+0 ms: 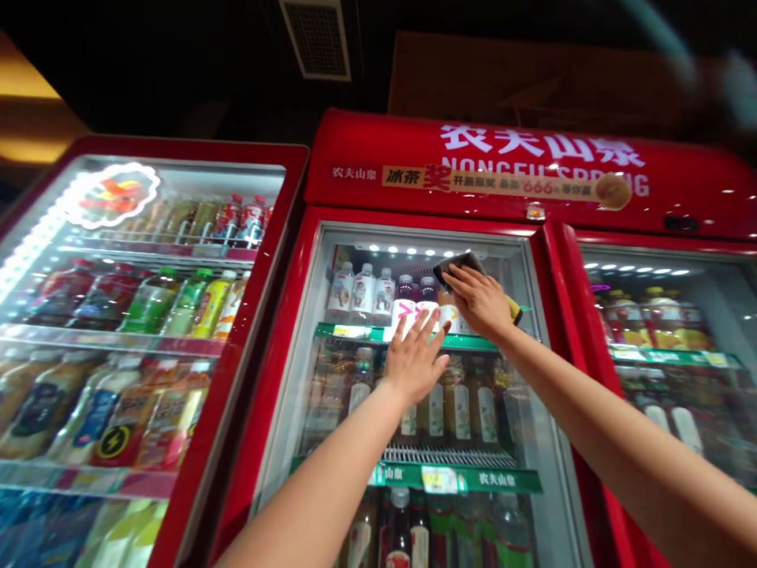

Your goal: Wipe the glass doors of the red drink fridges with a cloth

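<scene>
My right hand presses a dark cloth against the upper part of the glass door of a red drinks fridge, its fingers closed over the cloth. Lower and to the left, my left hand lies flat on the same glass with its fingers spread and holds nothing. Behind the glass, bottles stand in rows on green-edged shelves.
A second red fridge full of coloured bottles stands at the left, its door angled toward me. A third glass door adjoins at the right. Overhead is a dark ceiling with a vent.
</scene>
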Demonstrator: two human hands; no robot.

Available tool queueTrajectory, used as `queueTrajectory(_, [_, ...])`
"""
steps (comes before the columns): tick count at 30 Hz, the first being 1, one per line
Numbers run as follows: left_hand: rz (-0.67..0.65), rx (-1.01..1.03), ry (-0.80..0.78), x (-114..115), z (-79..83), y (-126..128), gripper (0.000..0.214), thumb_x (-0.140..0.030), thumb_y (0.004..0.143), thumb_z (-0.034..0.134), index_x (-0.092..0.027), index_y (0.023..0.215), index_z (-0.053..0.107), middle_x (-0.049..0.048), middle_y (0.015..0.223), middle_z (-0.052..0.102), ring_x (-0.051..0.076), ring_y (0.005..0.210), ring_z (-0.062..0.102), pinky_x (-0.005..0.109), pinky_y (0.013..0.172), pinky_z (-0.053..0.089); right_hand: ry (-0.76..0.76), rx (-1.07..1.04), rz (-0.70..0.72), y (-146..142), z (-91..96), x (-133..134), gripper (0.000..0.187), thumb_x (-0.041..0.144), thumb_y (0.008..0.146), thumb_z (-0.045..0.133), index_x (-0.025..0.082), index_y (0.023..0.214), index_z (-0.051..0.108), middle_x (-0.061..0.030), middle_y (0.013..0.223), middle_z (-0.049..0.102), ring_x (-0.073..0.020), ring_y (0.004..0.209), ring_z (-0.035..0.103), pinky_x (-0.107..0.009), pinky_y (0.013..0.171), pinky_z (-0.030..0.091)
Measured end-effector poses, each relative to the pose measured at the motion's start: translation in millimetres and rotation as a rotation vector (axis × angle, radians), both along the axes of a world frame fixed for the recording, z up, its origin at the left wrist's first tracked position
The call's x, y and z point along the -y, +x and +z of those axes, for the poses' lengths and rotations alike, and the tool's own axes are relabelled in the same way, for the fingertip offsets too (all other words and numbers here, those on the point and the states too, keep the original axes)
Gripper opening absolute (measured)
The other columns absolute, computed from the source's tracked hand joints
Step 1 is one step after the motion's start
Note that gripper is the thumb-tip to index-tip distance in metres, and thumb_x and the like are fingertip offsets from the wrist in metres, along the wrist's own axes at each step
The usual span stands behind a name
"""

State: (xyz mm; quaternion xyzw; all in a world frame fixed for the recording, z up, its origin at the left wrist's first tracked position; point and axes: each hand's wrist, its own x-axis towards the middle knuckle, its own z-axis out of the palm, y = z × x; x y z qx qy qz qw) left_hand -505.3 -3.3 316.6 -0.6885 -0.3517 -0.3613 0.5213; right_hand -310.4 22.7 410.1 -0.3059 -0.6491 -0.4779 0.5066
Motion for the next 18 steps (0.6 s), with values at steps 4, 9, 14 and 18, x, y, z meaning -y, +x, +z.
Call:
queueTrajectory(4, [0.045, 0.033, 0.042, 16.9, -9.0, -52.4, 0.065, -0.046, 0.099, 0.046, -0.03, 0.159, 0.027, 0.0011, 0.167, 0.027, 0.024, 0.156, 0.017, 0.056, 0.128, 0.01, 0.019, -0.182, 0.055, 31.0, 12.8, -7.2, 0.047, 0.031, 0.1, 0.036, 0.022, 0.139, 0.061, -0.0061, 0.15, 0.055, -0.0266, 0.14, 0.046, -0.046, 0.11, 0.041])
queueTrajectory(9, [0.147, 0.036, 0.115, 22.8, -12.2, -118.3, 0.064, -0.038, 0.1, 0.044, -0.031, 0.16, 0.022, 0.0014, 0.167, 0.027, 0.025, 0.155, 0.02, 0.057, 0.127, 0.013, 0.015, -0.355, 0.075, -18.9, 43.1, -13.2, 0.048, 0.027, 0.098, 0.037, 0.021, 0.141, 0.059, -0.0104, 0.152, 0.051, -0.0339, 0.142, 0.043, -0.059, 0.11, 0.038])
queueTrajectory(14, [0.142, 0.022, 0.151, 13.0, -9.8, -136.6, 0.062, -0.038, 0.101, 0.042, -0.03, 0.159, 0.023, 0.0033, 0.167, 0.026, 0.027, 0.155, 0.019, 0.058, 0.125, 0.017, -0.029, 0.067, 0.063, -38.3, 17.6, 6.2, 0.045, 0.028, 0.098, 0.044, 0.032, 0.14, 0.059, -0.0014, 0.152, 0.051, -0.026, 0.142, 0.046, -0.049, 0.109, 0.043])
queueTrajectory(18, [0.133, 0.038, 0.175, 10.3, -10.7, -135.1, 0.063, -0.039, 0.101, 0.042, -0.029, 0.16, 0.023, 0.0045, 0.167, 0.025, 0.029, 0.155, 0.019, 0.059, 0.124, 0.017, -0.018, 0.286, 0.002, 14.3, 2.1, 9.4, 0.045, 0.039, 0.101, 0.043, 0.033, 0.145, 0.053, 0.0016, 0.155, 0.048, -0.0249, 0.142, 0.045, -0.048, 0.112, 0.042])
